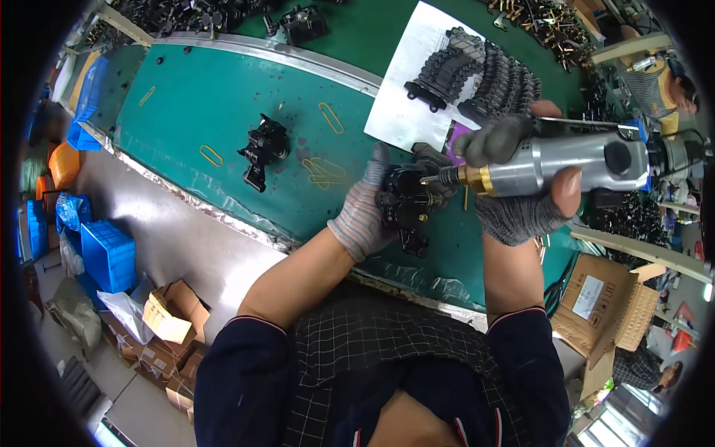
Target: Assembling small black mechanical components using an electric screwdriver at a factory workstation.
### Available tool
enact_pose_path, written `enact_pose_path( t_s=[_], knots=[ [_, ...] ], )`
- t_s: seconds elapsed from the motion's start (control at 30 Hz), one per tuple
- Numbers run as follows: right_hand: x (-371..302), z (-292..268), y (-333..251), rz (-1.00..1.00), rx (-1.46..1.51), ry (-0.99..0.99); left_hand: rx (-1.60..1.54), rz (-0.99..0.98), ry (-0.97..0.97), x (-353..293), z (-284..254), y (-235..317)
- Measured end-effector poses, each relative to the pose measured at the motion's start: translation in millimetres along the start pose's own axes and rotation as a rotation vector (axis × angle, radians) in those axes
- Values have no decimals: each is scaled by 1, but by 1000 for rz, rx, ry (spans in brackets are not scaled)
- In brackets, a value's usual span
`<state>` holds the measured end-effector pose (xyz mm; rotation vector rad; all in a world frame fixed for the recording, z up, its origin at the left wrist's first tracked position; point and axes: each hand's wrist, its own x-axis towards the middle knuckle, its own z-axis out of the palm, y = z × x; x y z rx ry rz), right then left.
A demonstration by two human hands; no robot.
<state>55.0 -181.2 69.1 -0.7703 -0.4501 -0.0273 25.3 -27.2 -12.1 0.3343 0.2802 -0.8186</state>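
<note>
My right hand (514, 194), in a dark grey glove with bare fingertips, is wrapped round a silver power screwdriver (573, 162) with a brass-coloured collar. The screwdriver lies sideways, and its bit points left at a black mechanical part (406, 197). Whether the bit touches a screw in it, I cannot tell. That part is gripped by my left hand (365, 212), which wears a striped grey glove. A similar black part (264, 150) lies on the green table mat to the left, apart from both hands.
Yellow wire loops (324, 173) lie on the green mat (201, 112). Rows of black parts (506, 82) rest on a white sheet (398, 97). Loose screws (555, 30) are heaped at the back right. Cardboard boxes (596, 298) and a blue crate (109, 255) stand beside the table; other people are at the right.
</note>
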Motion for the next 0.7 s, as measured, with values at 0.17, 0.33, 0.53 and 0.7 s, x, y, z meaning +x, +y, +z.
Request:
enact_pose_path(
  t_s=[0.17, 0.33, 0.53, 0.7],
  knots=[
    [-7, 15, 1, -30, -256, -42, 40, -35, 71, -13, -2, 2],
    [-7, 19, -8, -46, -128, -166, -26, -42, 45, -20, 4, -1],
    [-20, 21, -10, -12, -282, -140, 14, -23, 125, -22, 7, -6],
    [-31, 21, -11, 8, -316, -6, 20, -44, 70, -17, 1, -13]
  ],
)
